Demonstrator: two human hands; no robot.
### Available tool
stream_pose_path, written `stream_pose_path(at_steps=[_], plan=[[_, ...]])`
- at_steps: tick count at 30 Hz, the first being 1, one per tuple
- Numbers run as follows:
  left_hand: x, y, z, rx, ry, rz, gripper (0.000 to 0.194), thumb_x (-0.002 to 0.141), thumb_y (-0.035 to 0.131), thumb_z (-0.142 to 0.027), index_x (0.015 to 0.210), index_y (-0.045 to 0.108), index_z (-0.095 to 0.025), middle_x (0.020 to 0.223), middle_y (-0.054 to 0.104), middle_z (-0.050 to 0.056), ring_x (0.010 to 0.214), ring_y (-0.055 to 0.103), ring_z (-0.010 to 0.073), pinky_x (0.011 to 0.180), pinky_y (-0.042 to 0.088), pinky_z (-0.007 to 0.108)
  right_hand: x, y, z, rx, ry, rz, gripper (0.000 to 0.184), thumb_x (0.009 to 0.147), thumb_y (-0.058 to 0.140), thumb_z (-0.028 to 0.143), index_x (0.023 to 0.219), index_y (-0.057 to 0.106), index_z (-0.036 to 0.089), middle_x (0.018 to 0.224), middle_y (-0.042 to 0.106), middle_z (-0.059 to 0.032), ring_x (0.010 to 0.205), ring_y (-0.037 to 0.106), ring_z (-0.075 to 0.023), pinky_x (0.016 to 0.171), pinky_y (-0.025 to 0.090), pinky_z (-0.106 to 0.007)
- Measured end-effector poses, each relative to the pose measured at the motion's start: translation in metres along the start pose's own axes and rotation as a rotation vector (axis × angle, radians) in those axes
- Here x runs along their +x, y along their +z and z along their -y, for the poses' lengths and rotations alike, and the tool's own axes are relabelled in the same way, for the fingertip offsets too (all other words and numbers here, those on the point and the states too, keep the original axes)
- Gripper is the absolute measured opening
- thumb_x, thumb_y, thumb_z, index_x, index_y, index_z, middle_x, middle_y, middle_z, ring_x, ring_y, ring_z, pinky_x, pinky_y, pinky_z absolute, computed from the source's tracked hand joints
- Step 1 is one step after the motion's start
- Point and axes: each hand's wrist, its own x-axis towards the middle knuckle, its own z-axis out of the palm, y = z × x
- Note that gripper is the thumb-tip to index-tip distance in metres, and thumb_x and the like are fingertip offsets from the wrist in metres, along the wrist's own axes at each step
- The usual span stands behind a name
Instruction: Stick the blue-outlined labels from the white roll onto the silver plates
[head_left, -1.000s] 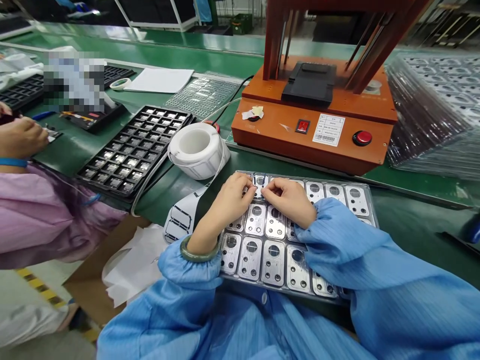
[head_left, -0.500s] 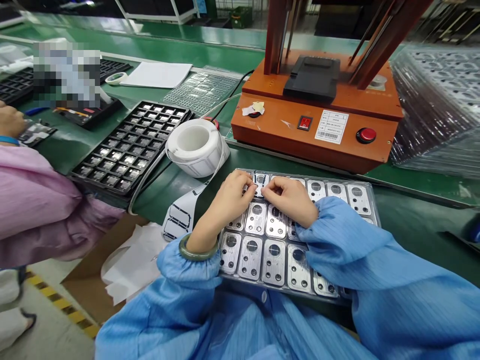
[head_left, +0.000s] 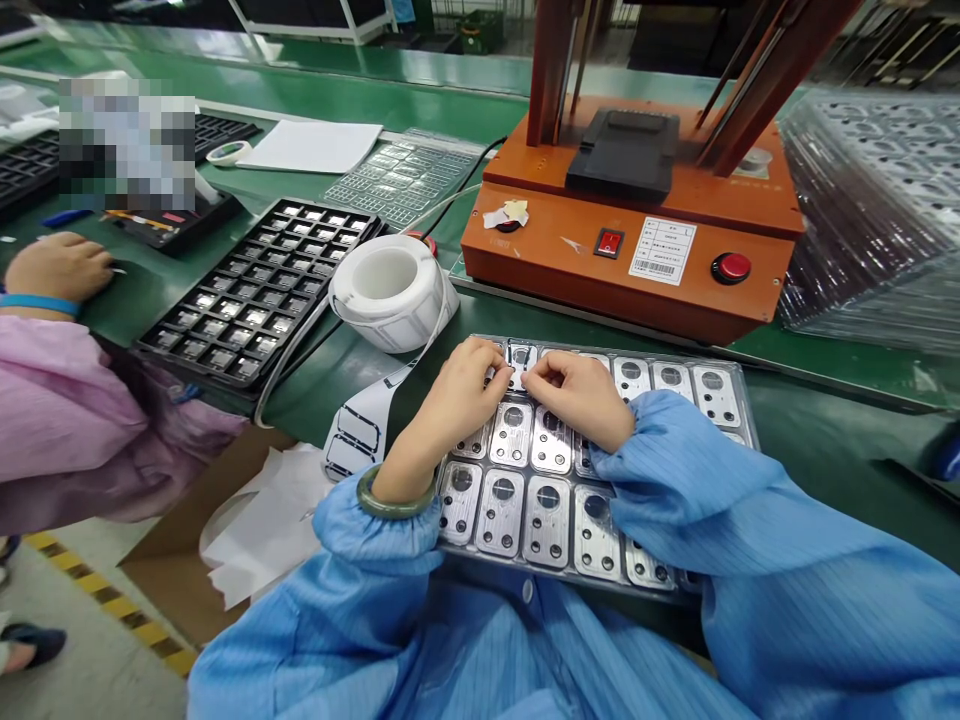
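A clear plastic tray (head_left: 742, 405) in front of me holds rows of silver metal plates (head_left: 547, 522), each with a large round hole and smaller ones. At its back row, my left hand (head_left: 472, 385) and my right hand (head_left: 577, 390) come close together over one plate. Between them is a thin black adhesive frame (head_left: 527, 358), its two strips upright at the fingertips. Both hands pinch it with thumb and forefinger, at opposite sides. The frame's lower part is hard to make out. Left of the tray hangs a strip of white backing paper (head_left: 358, 425) bearing similar black frames.
The strip runs from a white label roll (head_left: 386, 290). Behind the tray stands an orange press (head_left: 555, 240). A black compartment tray (head_left: 255, 300) lies left, near a co-worker's hand (head_left: 56, 268). Stacked clear trays (head_left: 877, 230) are at right; a cardboard box (head_left: 176, 570) with paper sits below.
My two hands stay almost still over the same plate. The co-worker's hand at the left has come further into view, reaching right along the table.
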Motion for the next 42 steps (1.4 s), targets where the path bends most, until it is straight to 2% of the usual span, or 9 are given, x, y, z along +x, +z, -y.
stream_pose_path(at_steps=[17, 31, 38, 42], plan=[[-0.001, 0.0, -0.001, -0.004, -0.003, -0.002, 0.011, 0.086, 0.052, -0.02, 0.075, 0.053, -0.019, 0.101, 0.058, 0.006, 0.105, 0.056, 0.0206, 0.095, 0.044, 0.038, 0.001, 0.003, 0.0, -0.054, 0.001, -0.045, 0.019, 0.077, 0.056, 0.027, 0.06, 0.059, 0.021, 0.064, 0.063, 0.0025, 0.064, 0.057, -0.0152, 0.06, 0.036, -0.026], [-0.004, 0.0, 0.009, -0.046, 0.023, 0.027, 0.007, 0.079, 0.058, -0.016, 0.08, 0.054, -0.021, 0.106, 0.057, 0.005, 0.108, 0.055, 0.0203, 0.095, 0.045, 0.037, -0.002, 0.005, 0.001, -0.102, -0.046, -0.079, 0.018, 0.077, 0.056, 0.025, 0.06, 0.058, 0.021, 0.066, 0.063, 0.001, 0.066, 0.057, -0.0157, 0.059, 0.035, -0.026], [-0.006, 0.0, 0.009, -0.062, 0.023, 0.024, 0.007, 0.08, 0.058, -0.015, 0.082, 0.054, -0.02, 0.107, 0.057, 0.006, 0.109, 0.054, 0.0204, 0.095, 0.044, 0.038, -0.003, -0.001, -0.001, -0.169, -0.162, -0.034, 0.017, 0.081, 0.055, 0.022, 0.065, 0.06, 0.02, 0.071, 0.062, -0.0001, 0.068, 0.056, -0.0158, 0.063, 0.037, -0.027], [-0.006, 0.0, 0.008, -0.057, 0.009, 0.033, 0.007, 0.08, 0.059, -0.016, 0.082, 0.054, -0.021, 0.109, 0.056, 0.006, 0.112, 0.052, 0.0211, 0.097, 0.044, 0.039, -0.004, -0.006, -0.001, -0.174, -0.167, 0.022, 0.015, 0.081, 0.055, 0.021, 0.068, 0.062, 0.021, 0.072, 0.062, -0.0006, 0.068, 0.056, -0.0159, 0.063, 0.038, -0.027]])
